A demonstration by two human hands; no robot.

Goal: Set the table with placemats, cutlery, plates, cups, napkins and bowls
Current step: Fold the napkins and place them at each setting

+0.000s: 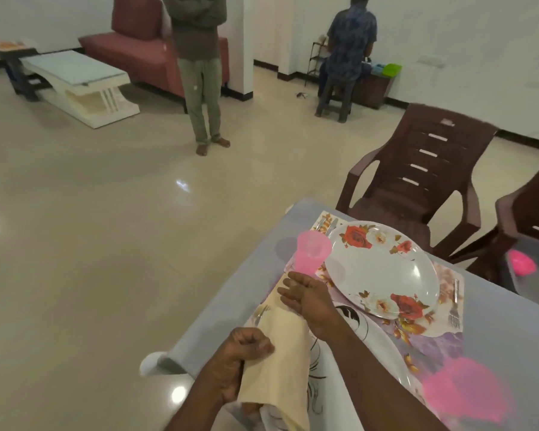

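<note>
Folded cream cloth napkin [285, 353] lay along the near left edge of the table, over a placemat and the rim of a white plate with black line drawing [364, 337]. Gripped at its near left side by the left hand [240, 356], fingers curled round the fabric. Pressed flat at its far end by the right hand [308, 298], fingers straight and together, palm down on the cloth. Just beyond those fingertips stood an upright translucent pink plastic cup [312, 251], contents not discernible.

To the right of the cup sat a white oval plate with red and white rose prints [383, 269], nothing on it, resting on a floral placemat [448, 281]. Silver fork [455, 306] lay on the right strip of that mat; more cutlery [327, 223] partly hidden at the mat's far left corner. Blurred pink shape [467, 390] at near right, too smeared to identify.

All set on a pale lavender tablecloth [262, 259], whose left edge dropped off close beside the napkin, with a rounded white table corner [150, 363] showing below it. Left of the table spread open glossy beige floor [106, 244]. On the far right side stood two brown slatted plastic armchairs [417, 181], drawn close to the table. Farther off: a standing person [199, 73], a seated person [346, 57], a maroon sofa [131, 42], a low white coffee table [81, 79].
</note>
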